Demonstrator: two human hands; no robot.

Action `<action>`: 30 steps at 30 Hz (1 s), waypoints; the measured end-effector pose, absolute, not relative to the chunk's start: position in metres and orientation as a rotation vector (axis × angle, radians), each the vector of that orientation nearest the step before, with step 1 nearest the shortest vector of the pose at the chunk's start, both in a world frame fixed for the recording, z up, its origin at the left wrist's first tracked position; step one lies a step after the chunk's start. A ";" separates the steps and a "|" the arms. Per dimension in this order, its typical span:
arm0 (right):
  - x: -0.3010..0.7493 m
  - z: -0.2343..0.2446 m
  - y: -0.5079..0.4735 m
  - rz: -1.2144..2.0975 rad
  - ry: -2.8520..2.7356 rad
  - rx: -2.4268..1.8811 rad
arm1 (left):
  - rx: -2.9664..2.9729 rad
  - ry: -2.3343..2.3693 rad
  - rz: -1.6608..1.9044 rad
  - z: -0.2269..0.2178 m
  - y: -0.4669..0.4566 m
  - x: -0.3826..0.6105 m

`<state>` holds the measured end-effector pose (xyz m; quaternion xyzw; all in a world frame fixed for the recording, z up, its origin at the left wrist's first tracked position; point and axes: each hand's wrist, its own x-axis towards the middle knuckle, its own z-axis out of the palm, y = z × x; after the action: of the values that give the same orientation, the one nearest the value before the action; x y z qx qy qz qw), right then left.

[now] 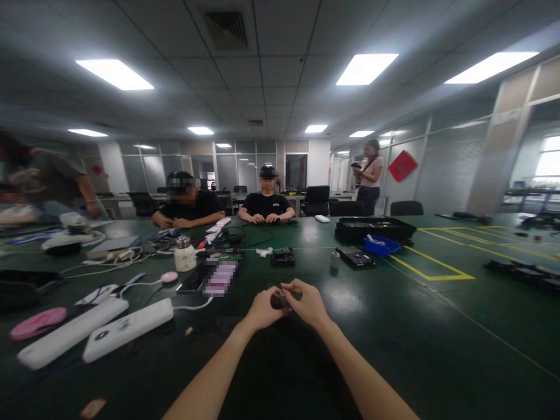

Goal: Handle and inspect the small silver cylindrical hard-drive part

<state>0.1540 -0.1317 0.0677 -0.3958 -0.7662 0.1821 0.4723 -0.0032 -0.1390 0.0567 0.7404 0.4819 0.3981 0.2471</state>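
Observation:
My left hand [265, 309] and my right hand [307, 302] meet low over the dark green table. Their fingertips close around a small dark piece [280, 298], mostly hidden by the fingers; its kind cannot be made out. Beyond the hands lies a dark device with a green circuit board [283, 256], a scrap of white material [263, 252] beside it. Right of that stand a small pale cylinder [335, 259] and a flat black unit [356, 257].
On the left are white power banks [129, 330], a phone [221, 278], a cream bottle [185, 256] and tangled cables. A blue bin [382, 246] and black tray [375, 230] stand at right, near yellow tape [450, 277]. Several people are around the table.

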 end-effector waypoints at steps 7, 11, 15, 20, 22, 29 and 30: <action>0.156 0.071 -0.133 0.477 -1.883 -0.958 | 1.956 1.233 1.111 0.053 -0.135 -0.007; 0.156 0.071 -0.133 0.538 -1.851 -0.943 | 1.878 1.188 1.175 0.055 -0.132 -0.010; 0.156 0.066 -0.126 0.665 -1.745 -0.940 | 1.828 1.210 1.335 0.063 -0.133 -0.006; 0.158 0.058 -0.113 0.862 -1.640 -0.968 | 1.893 1.300 1.438 0.066 -0.138 0.002; 0.160 0.057 -0.110 0.931 -1.642 -0.977 | 1.918 1.343 1.464 0.065 -0.138 0.004; 0.163 0.057 -0.112 1.099 -1.689 -0.958 | 1.953 1.470 1.513 0.067 -0.138 0.004; 0.163 0.057 -0.114 1.095 -1.693 -0.957 | 1.954 1.485 1.522 0.068 -0.138 0.004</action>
<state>0.1626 -0.1136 0.0566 -0.3851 -0.6815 0.4408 0.4392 0.0036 -0.1380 0.0682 0.6713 0.5100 0.5227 0.1267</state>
